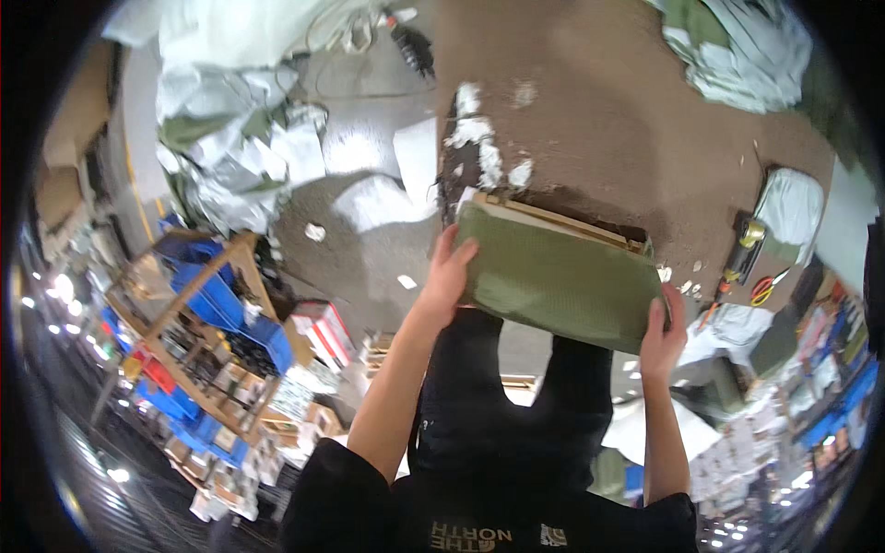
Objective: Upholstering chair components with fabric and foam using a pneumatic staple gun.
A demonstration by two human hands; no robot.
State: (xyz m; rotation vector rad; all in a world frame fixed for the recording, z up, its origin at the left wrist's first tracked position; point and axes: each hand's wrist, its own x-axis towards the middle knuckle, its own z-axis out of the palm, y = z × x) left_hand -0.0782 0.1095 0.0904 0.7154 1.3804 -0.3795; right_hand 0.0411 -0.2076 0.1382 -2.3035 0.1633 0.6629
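Observation:
Held tilted in front of my legs is a green fabric-covered panel (560,272) with a pale wooden frame strip (558,221) along its far edge. My left hand (448,275) grips the panel's left end, thumb on the fabric and the other fingers partly hidden. At the right end, my right hand (664,336) closes around the edge, its thumb lying on the green cover. The panel's far side rests against or just over the brown worktable (590,120); I cannot tell which. White stuffing scraps (479,138) lie beyond its left corner.
Scissors (765,290), a black and yellow tool (749,235) and a plastic-wrapped bundle (793,212) lie on the right. A fabric heap (737,55) sits far right. Leftward are piled white and green covers (226,138), a wooden rack (198,295) with blue bins (207,281), and a red-white box (323,334).

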